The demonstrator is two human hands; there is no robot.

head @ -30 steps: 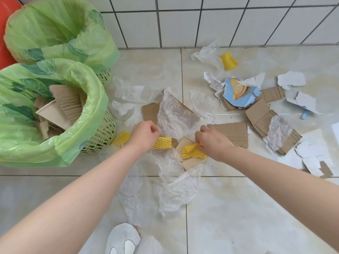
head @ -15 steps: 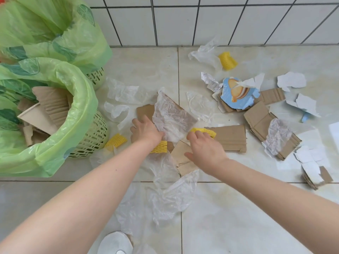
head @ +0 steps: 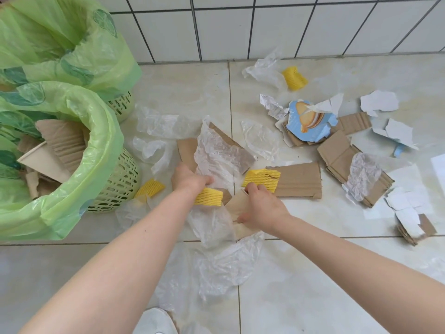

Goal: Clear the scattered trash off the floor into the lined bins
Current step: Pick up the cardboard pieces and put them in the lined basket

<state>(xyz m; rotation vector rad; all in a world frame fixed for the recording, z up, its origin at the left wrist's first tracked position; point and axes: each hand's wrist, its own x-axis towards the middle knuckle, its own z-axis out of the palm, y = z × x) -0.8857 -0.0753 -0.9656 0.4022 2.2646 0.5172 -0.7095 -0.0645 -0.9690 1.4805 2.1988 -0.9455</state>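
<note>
Your left hand (head: 186, 179) has its fingers curled down into the crumpled clear plastic (head: 216, 155) over the cardboard, a yellow foam net (head: 208, 196) tucked under the wrist (whether it's held, I cannot tell). Your right hand (head: 261, 208) pinches a second yellow net (head: 262, 178) against the cardboard strip (head: 298, 180). The lined bins (head: 101, 150) stand just left on the floor (head: 313, 273), amid scattered trash.
</note>
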